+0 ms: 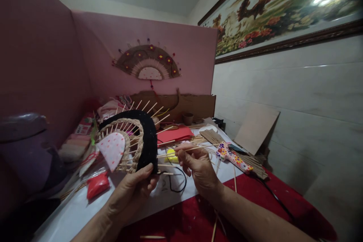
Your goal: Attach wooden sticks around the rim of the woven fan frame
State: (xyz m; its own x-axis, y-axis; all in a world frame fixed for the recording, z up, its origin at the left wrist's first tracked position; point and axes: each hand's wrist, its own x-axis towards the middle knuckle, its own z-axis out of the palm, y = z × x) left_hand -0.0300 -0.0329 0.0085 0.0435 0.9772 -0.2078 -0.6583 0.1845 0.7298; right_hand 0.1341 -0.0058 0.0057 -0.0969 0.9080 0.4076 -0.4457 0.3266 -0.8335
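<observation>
A half-round handmade fan (pixel 147 136) is tilted in front of me. It has thin wooden ribs, a woven straw band (pixel 138 147), a black outer band and a pale spotted centre (pixel 112 149). My left hand (pixel 138 185) grips its lower right corner, thumb pressed on the black band. With thumb and fingers pinched, my right hand (pixel 200 168) holds a thin wooden stick (pixel 210 146) whose left end lies beside the ribs sticking out of the fan. A black cord (pixel 184 186) loops below, between both hands.
A floral glue gun (pixel 234 157) lies right of my right hand, its cord trailing over the red cloth (pixel 269 204). Red paper (pixel 177 134), a red packet (pixel 98 186) and cardboard strips (pixel 249 162) lie about. A finished-looking fan (pixel 150 62) hangs on the pink panel (pixel 195 56).
</observation>
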